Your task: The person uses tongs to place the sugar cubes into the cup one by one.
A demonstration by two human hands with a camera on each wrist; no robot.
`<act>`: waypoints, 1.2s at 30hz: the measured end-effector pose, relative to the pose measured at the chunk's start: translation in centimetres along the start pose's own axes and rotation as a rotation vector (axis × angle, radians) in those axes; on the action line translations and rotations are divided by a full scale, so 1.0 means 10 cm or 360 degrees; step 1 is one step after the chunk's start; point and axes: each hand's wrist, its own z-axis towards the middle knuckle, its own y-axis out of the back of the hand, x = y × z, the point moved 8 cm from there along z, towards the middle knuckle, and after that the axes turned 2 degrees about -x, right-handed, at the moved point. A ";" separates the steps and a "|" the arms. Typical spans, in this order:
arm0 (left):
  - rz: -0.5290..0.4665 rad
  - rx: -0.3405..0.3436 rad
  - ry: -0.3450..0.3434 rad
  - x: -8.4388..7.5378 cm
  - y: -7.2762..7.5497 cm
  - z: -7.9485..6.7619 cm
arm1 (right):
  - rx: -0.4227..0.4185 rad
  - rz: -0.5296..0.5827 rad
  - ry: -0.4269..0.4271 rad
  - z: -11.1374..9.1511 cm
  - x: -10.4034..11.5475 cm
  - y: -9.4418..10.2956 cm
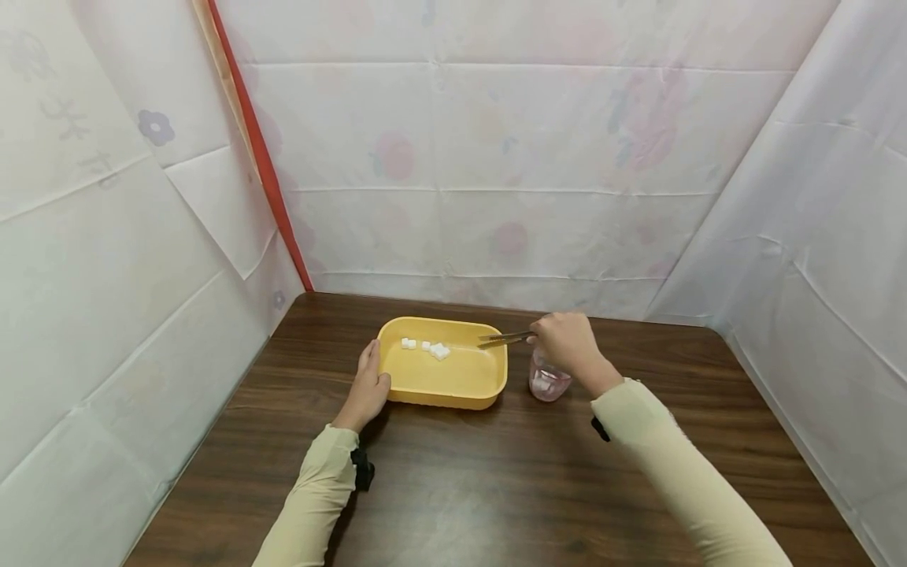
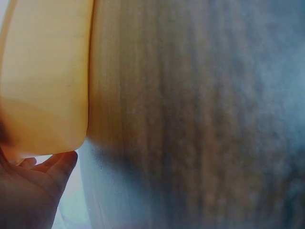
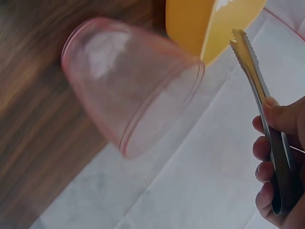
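A shallow yellow tray (image 1: 453,379) stands on the table with several small white cubes (image 1: 439,351) on its floor, toward the back left. My left hand (image 1: 367,387) rests against the outside of the tray's left end, fingers along the wall and thumb near the front corner. Metal tongs (image 3: 267,114) with toothed tips are gripped in my right hand (image 1: 570,345). Their tips reach over the tray's right rim, with nothing visible between them. Below the right hand, a clear pink cup (image 1: 549,384) stands right of the tray and holds white pieces; the hand partly hides it.
The dark wood-grain table (image 1: 439,488) extends in front of the tray. White printed sheeting (image 1: 496,236) hangs behind the table and along both sides. A red strip (image 1: 264,157) runs down the back left corner.
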 end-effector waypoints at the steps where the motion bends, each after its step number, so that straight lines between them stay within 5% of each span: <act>1: 0.0002 0.0000 -0.0003 0.00 0.00 0.00 | 0.0002 0.0002 -0.0004 0.02 0.03 -0.02; 21: -0.0003 -0.0012 0.0007 0.01 0.04 0.00 | 0.0098 -0.0094 0.0023 0.35 0.63 -0.48; 36: -0.0014 -0.0009 0.0017 -0.03 0.02 -0.02 | 0.0117 -0.0087 -0.0011 0.41 0.76 -0.63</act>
